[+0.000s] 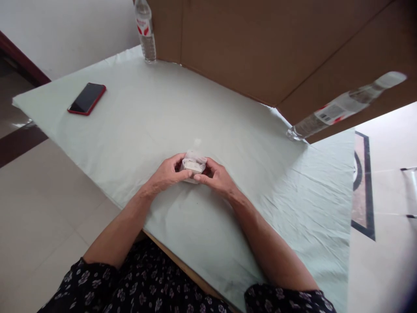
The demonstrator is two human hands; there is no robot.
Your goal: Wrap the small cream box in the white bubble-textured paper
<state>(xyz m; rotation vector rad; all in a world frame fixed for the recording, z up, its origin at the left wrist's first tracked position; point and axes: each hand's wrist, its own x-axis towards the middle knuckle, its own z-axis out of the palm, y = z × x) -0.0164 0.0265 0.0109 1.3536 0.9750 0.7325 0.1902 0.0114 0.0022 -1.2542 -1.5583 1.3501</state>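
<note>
A pale green cloth (247, 174), lightly creased, covers the table, with brown cardboard (260, 48) standing at twelve o'clock. At centre, the left hand (166, 174) and right hand (216, 177) meet, wrists resting on the cloth, fingers curled tight around a small whitish packet (193, 165). A red-edged phone (87, 98) lies at ten o'clock; clear plastic bottles stand at eleven (145, 30) and two (345, 106).

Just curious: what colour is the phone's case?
The phone case is red, in the head view.
</note>
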